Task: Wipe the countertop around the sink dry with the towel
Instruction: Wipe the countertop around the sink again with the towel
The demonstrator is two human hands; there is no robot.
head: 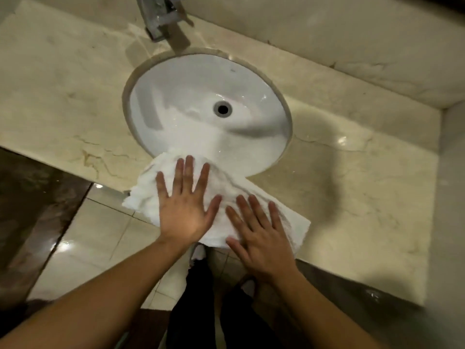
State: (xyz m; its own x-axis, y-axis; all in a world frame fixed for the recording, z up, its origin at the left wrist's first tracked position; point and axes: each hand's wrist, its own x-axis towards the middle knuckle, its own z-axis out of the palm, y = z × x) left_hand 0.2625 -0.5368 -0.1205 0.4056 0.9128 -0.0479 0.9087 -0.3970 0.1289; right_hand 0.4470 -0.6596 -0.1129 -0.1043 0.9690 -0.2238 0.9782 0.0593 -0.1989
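Observation:
A white towel (227, 187) lies spread on the narrow front strip of the beige marble countertop (352, 187), just below the oval white sink (201, 96). Its far edge overlaps the sink's front rim and its near edge hangs over the counter's front edge. My left hand (185, 202) presses flat on the towel's left part with fingers straight and spread. My right hand (259, 235) presses flat on the towel's right part, fingers straight, close beside the left hand.
A metal faucet (161, 21) stands behind the sink at the top. A marble backsplash (352, 41) runs along the back and a side wall (453, 172) closes the right end. Glossy floor tiles (83, 235) and my dark trouser legs (201, 311) show below the counter edge.

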